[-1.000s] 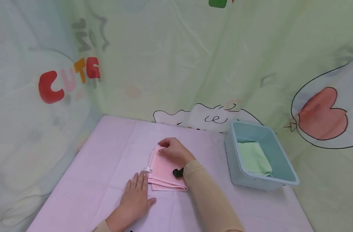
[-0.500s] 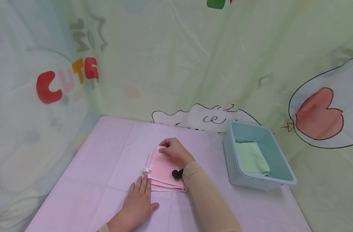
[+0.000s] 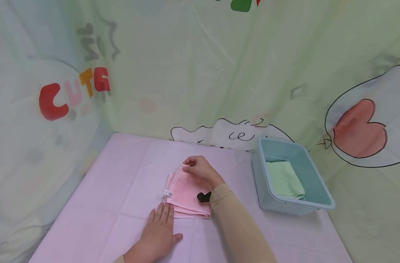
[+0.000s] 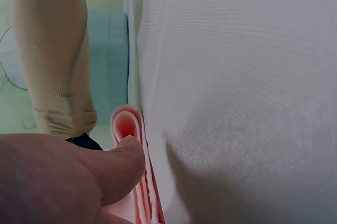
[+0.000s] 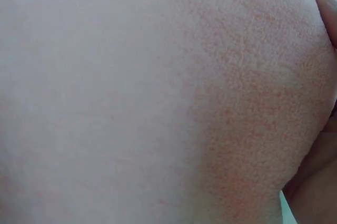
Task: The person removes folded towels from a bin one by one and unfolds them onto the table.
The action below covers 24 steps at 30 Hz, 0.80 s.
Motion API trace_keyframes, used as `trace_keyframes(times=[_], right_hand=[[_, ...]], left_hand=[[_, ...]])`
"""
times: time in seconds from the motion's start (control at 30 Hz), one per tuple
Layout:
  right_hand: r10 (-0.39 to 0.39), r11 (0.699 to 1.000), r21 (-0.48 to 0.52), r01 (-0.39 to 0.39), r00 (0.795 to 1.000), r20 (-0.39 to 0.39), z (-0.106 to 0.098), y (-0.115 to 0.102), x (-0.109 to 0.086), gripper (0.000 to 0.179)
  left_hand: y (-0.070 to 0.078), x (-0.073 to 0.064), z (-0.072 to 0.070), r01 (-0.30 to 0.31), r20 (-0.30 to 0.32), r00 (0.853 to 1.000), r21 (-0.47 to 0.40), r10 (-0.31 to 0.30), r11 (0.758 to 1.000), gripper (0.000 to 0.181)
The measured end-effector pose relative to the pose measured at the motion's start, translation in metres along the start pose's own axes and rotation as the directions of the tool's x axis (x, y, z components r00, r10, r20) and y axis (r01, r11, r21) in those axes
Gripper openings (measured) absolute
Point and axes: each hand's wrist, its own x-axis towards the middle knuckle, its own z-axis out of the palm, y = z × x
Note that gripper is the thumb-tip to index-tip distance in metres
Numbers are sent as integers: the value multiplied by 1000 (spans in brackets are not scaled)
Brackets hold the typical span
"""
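A pink towel (image 3: 186,190), folded in layers with a white tag at its left edge, lies mid-table in the head view. My right hand (image 3: 203,170) pinches its far corner between thumb and fingers and holds that top layer raised. In the right wrist view the pink cloth (image 5: 158,97) fills most of the picture, with fingers at the right edge. My left hand (image 3: 158,230) lies flat with straight fingers, fingertips at the towel's near left corner. The left wrist view shows the towel's rolled fold (image 4: 126,121) beyond the thumb (image 4: 124,168).
A blue plastic bin (image 3: 260,175) stands at the right of the table, with a folded green towel (image 3: 285,179) inside. The table has a pale pink cover (image 3: 127,168). Printed curtains (image 3: 173,65) hang behind and at the left.
My right hand has closed on the towel's far corner and lifted it slightly, shifting a little right. My left hand has slid slightly right and nearer, fingers still flat.
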Motion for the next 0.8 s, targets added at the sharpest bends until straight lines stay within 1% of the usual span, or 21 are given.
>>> trace_keyframes(times=[0.1, 0.23, 0.37, 0.47, 0.6, 0.7, 0.8], right_hand=[[0, 1000, 27, -1, 1000, 8, -1, 1, -1, 11], [-13, 1000, 21, 13, 1000, -3, -5, 2, -2, 11], [-30, 999, 35, 30, 999, -19, -10, 1, -5, 12], [-33, 997, 72, 34, 999, -17, -13, -1, -7, 13], [-28, 992, 119, 28, 1000, -6, -17, 0, -8, 14], [-21, 989, 147, 20, 1000, 1, -20, 2, -8, 15], [-10, 985, 175, 9, 1000, 4, -25, 1, -10, 14]], left_hand=[[1, -1, 1, -1, -6, 1000, -3, 1, 1000, 96], [3, -1, 0, -4, -19, 1000, 10, 4, 1000, 97], [7, -1, -1, -2, -9, 1000, 23, 2, 1000, 99], [10, -3, 0, 28, 7, 1000, 13, -28, 1000, 101], [9, -3, 3, 71, 8, 997, 26, -71, 997, 102], [8, -2, 3, 72, 10, 997, 33, -72, 997, 102], [10, -1, 0, 65, 25, 998, 25, -66, 998, 102]])
